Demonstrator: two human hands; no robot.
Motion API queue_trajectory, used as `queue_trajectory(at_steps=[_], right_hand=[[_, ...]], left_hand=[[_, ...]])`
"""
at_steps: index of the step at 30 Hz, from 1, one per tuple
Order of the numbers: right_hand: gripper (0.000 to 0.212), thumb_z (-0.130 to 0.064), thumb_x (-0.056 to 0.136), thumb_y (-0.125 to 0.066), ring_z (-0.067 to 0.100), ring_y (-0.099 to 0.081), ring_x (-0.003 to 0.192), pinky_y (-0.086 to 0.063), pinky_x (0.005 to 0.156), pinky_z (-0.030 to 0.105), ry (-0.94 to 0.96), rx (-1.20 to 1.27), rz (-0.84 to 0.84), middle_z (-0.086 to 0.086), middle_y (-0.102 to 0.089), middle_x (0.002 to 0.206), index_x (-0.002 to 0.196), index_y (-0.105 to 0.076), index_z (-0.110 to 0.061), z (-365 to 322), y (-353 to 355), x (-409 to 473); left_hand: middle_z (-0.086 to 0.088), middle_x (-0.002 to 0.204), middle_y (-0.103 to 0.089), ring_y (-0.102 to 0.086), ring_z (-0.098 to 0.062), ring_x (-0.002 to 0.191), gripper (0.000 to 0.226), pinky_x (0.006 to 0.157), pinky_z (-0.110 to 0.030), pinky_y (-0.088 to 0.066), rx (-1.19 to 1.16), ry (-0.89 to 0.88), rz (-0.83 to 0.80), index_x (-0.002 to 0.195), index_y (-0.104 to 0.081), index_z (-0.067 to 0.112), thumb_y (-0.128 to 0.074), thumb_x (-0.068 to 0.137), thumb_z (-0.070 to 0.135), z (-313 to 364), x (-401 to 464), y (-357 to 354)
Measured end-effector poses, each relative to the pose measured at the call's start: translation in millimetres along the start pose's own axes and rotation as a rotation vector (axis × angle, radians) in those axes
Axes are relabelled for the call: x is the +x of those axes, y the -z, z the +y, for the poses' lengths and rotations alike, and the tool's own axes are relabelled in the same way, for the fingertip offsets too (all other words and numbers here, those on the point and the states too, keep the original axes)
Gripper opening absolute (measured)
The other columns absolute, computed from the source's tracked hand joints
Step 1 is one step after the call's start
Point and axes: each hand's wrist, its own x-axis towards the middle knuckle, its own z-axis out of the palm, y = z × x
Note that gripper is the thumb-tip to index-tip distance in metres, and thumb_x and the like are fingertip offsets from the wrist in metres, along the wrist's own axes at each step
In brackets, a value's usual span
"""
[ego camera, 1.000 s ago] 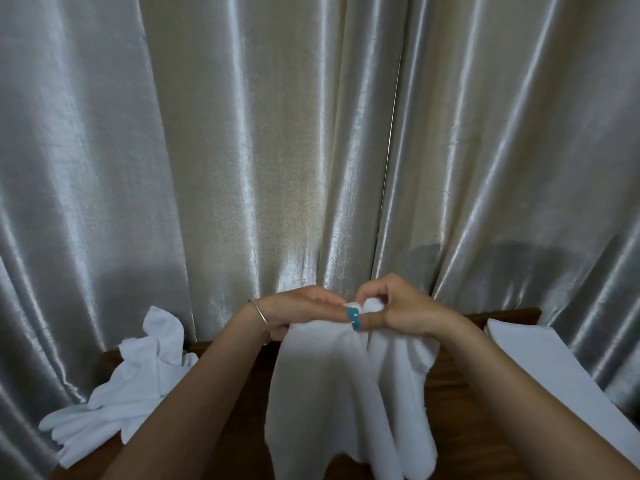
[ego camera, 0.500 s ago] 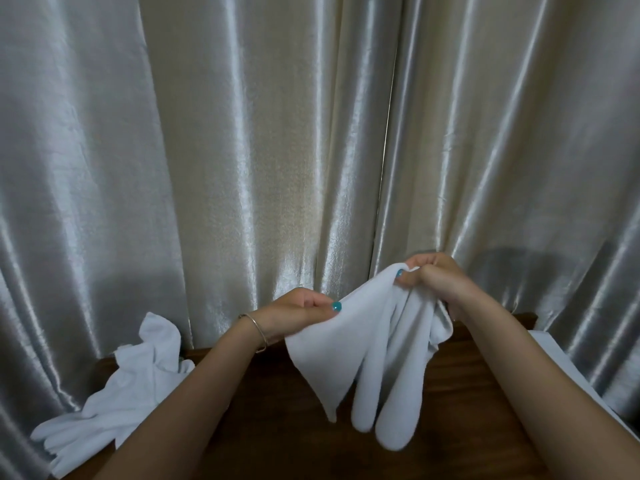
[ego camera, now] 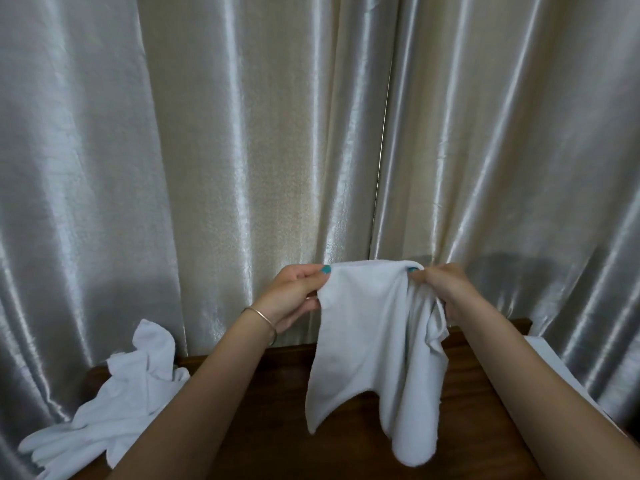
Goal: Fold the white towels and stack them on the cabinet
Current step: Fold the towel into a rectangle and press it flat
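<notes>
White towel (ego camera: 374,344) is held up in the air above the wooden surface (ego camera: 277,410), roughly frame centre, hanging from its top edge. Top edge is stretched fairly flat between the two hands; below that the cloth drapes in loose folds, with two lower lobes dangling, the longer one at 5 o'clock of the towel's middle. Left hand (ego camera: 298,296) pinches the towel's top corner at 10 o'clock, thumb on top, fingers curled under the cloth. Right hand (ego camera: 440,289) grips the opposite top corner at 2 o'clock, fingers curled into bunched fabric; extra cloth gathers below that hand. Teal nail polish shows on both hands. Thin bracelet (ego camera: 263,318) sits on the left wrist. Both forearms come in from the bottom edge, left at 7 o'clock, right at 4 o'clock. Towel's lower end hangs in front of the surface; can't tell if it touches it. At 8 o'clock of the frame, a crumpled pile of white towels (ego camera: 114,407) lies on the surface's left end, well apart from the held towel. At 4 o'clock, far right, a flat white piece (ego camera: 554,365) lies on the right end, mostly hidden by the right forearm. Behind everything hang shiny silver-beige curtains (ego camera: 242,150), filling the upper frame.
</notes>
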Motion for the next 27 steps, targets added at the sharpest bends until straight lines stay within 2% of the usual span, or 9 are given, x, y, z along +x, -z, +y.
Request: queue_trajectory(at_steps=[4,8,10,14,18,20,22,24,27], right_hand=[[0.024,0.002,0.076,-0.068,0.030,-0.065,0.073,-0.056,0.073,0.041,-0.038,0.112,-0.020,0.017,-0.068,0.087,0.099,-0.066,-0.002,3.0,-5.6,-0.6],[0.021,-0.003,0.079,-0.070,0.015,-0.063,0.052,-0.051,0.049,0.021,-0.058,0.227,-0.167,0.009,-0.067,0.071,0.099,-0.071,-0.004,2.6,-12.9,-5.9],[0.015,-0.004,0.080,-0.068,0.013,-0.064,0.056,-0.053,0.055,0.022,-0.064,0.311,-0.258,0.007,-0.067,0.068,0.095,-0.069,-0.001,0.6,-16.3,-9.3],[0.019,0.009,0.082,-0.047,0.015,-0.067,0.072,-0.058,0.061,0.018,-0.038,0.540,-0.478,0.014,-0.068,0.081,0.091,-0.064,0.008,-9.6,-27.5,-35.6],[0.042,0.020,0.074,-0.052,0.021,-0.067,0.100,-0.057,0.081,0.022,0.250,0.365,-0.569,0.019,-0.069,0.108,0.108,-0.067,0.001,-8.5,-36.1,-54.4],[0.039,0.018,0.077,-0.064,0.016,-0.070,0.100,-0.056,0.081,0.021,0.385,0.287,-0.553,0.016,-0.069,0.112,0.110,-0.066,-0.001,-7.2,-37.6,-58.7],[0.035,0.013,0.070,-0.075,0.009,-0.072,0.087,-0.056,0.074,0.018,0.490,0.216,-0.478,0.011,-0.072,0.101,0.101,-0.068,-0.001,-8.7,-40.2,-59.5],[0.025,0.006,0.065,-0.082,0.008,-0.069,0.068,-0.054,0.067,0.018,0.584,0.124,-0.390,0.007,-0.072,0.076,0.084,-0.069,-0.004,-11.3,-45.3,-59.0],[0.024,-0.006,0.060,-0.087,0.007,-0.048,0.056,-0.041,0.058,0.020,0.652,0.026,-0.330,0.009,-0.057,0.063,0.074,-0.068,-0.002,-10.5,-52.5,-56.3]], left_hand=[[-0.007,0.082,-0.070,-0.067,-0.015,0.076,0.021,0.080,-0.032,-0.055,-0.030,-0.022,0.181,0.097,-0.068,0.001,-0.055,0.093,0.017,7.9,11.8,-9.1],[-0.007,0.071,-0.064,-0.061,-0.015,0.066,0.021,0.068,-0.026,-0.052,-0.032,-0.014,0.293,0.083,-0.069,0.004,-0.057,0.092,0.020,4.5,17.2,-12.4],[-0.008,0.072,-0.060,-0.057,-0.013,0.064,0.023,0.061,-0.023,-0.051,-0.040,-0.018,0.301,0.081,-0.066,0.002,-0.058,0.092,0.020,1.9,17.8,-15.4],[-0.011,0.087,-0.069,-0.067,-0.014,0.077,0.014,0.072,-0.021,-0.057,-0.085,-0.055,0.196,0.100,-0.066,0.005,-0.056,0.092,0.011,0.5,14.9,-26.6],[-0.017,0.110,-0.067,-0.067,-0.025,0.098,0.030,0.086,-0.030,-0.056,-0.164,-0.098,0.156,0.121,-0.057,0.001,-0.055,0.091,0.002,10.0,7.2,-27.9],[-0.019,0.114,-0.065,-0.065,-0.025,0.100,0.032,0.086,-0.029,-0.055,-0.206,-0.114,0.144,0.122,-0.055,0.001,-0.053,0.090,-0.003,13.9,3.7,-24.7],[-0.019,0.114,-0.065,-0.065,-0.026,0.101,0.032,0.087,-0.031,-0.055,-0.197,-0.127,0.136,0.121,-0.056,0.000,-0.054,0.090,-0.003,16.0,-0.1,-24.2],[-0.019,0.108,-0.067,-0.067,-0.025,0.095,0.028,0.087,-0.031,-0.055,-0.193,-0.137,0.129,0.118,-0.059,0.000,-0.054,0.090,-0.002,15.1,-2.5,-26.2],[-0.014,0.094,-0.071,-0.070,-0.019,0.082,0.022,0.084,-0.031,-0.055,-0.204,-0.134,0.127,0.110,-0.063,0.000,-0.055,0.090,-0.002,13.1,-5.3,-30.0]])
